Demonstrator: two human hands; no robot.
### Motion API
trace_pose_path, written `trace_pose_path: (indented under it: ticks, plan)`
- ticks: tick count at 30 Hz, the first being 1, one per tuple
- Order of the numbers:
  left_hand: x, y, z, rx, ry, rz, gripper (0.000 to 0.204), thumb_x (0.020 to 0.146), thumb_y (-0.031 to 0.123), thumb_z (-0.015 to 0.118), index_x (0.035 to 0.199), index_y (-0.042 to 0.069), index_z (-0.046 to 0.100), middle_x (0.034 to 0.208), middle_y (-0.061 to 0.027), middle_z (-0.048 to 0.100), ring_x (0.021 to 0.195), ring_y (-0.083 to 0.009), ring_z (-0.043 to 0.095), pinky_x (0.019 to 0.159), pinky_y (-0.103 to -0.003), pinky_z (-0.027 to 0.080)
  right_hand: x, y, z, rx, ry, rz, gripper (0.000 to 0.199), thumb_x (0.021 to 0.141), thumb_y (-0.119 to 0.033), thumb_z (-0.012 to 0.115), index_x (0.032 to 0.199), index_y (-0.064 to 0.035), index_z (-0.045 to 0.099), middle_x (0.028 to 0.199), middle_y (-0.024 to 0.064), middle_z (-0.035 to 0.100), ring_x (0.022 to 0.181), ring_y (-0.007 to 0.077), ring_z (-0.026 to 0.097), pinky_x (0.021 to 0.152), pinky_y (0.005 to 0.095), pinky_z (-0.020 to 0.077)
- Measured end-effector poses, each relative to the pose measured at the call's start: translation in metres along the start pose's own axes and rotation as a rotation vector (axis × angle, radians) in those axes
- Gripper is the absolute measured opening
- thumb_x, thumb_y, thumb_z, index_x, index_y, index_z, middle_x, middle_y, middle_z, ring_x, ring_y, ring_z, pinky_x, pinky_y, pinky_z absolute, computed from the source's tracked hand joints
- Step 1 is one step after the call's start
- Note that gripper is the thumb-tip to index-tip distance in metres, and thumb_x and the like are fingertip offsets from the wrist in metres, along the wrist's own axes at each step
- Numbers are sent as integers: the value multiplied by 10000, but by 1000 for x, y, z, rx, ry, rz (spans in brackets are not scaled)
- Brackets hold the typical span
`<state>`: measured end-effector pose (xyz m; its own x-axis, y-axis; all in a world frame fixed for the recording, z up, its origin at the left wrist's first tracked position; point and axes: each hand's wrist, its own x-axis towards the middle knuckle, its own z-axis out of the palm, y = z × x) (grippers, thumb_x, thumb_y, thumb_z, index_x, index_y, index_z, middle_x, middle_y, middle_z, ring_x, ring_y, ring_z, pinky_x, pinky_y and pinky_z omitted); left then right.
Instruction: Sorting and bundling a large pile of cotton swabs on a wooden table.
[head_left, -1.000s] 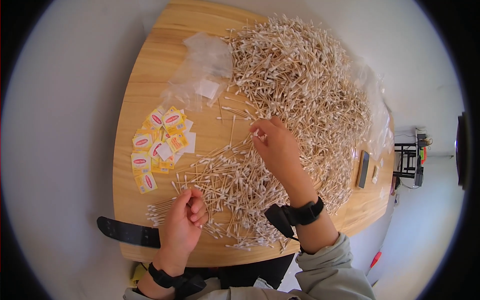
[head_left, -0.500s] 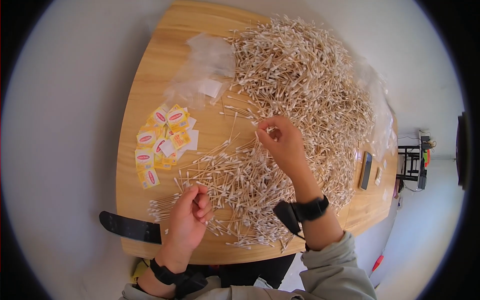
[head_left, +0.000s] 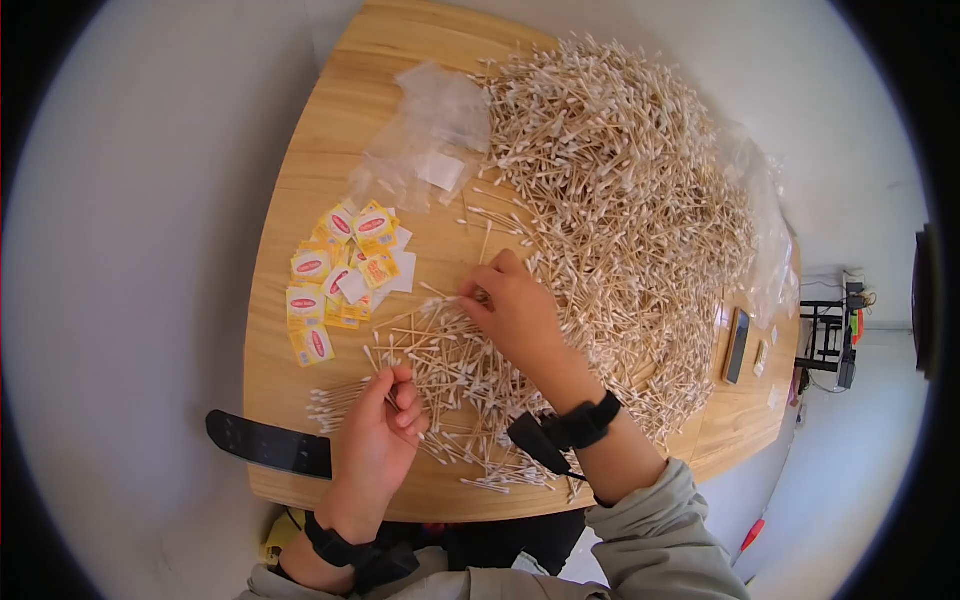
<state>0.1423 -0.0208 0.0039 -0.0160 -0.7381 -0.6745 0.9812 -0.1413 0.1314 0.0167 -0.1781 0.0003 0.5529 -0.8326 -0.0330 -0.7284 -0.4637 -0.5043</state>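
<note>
Wooden table (head_left: pixel 300 190) on pale floor. Large cotton swab heap (head_left: pixel 630 200) unsorted at far right. Left hand (head_left: pixel 375 445) closed around small swab bundle (head_left: pixel 335 405). Right hand (head_left: pixel 515 310) pinching swabs from loose spread (head_left: pixel 450 370). Yellow labels (head_left: pixel 335 275), clear bags (head_left: pixel 430 140) untouched. Bulk remaining.

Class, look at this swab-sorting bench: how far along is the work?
Done: little; a small aligned bunch of swabs lies by the left hand. In hand: the left hand holds some swabs while the right hand picks more. Left: the huge swab pile, the yellow labels and the clear bags sit unused.
</note>
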Motion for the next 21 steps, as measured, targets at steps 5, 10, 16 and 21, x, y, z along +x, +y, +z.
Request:
trace_pose_path:
  ticks: [5, 10, 16, 21]
  plan:
    - [-6, 4, -4, 10, -8, -4, 142, 922, 213, 466, 911, 83, 519, 677, 21, 425, 567, -73, 367, 529, -205, 317, -13, 16, -31, 260, 50, 72, 113, 728, -85, 673, 835, -84, 639, 807, 72, 571, 615, 194, 580, 577, 313, 472]
    - [-4, 6, -7, -5, -18, -11, 141, 918, 213, 472, 907, 81, 521, 685, 21, 430, 567, -74, 368, 532, -206, 318, -20, 26, -55, 485, 15, 338, 107, 766, -49, 657, 866, -20, 630, 757, 48, 621, 536, 88, 574, 498, 220, 443]
    - [-6, 6, -4, -9, -4, -11, 145, 915, 212, 478, 902, 75, 526, 686, 18, 438, 570, -74, 378, 533, -206, 321, -22, 32, -69, 637, 10, 405, 158, 773, -57, 662, 910, 0, 610, 737, 28, 615, 542, 60, 557, 490, 202, 431]
    - [-7, 5, -7, -11, 6, -10, 151, 915, 210, 478, 894, 71, 533, 680, 16, 444, 568, -74, 386, 518, -204, 327, -23, 47, -72, 306, 80, 347, 173, 762, -51, 646, 933, -47, 617, 791, 49, 596, 558, 126, 567, 526, 263, 447]
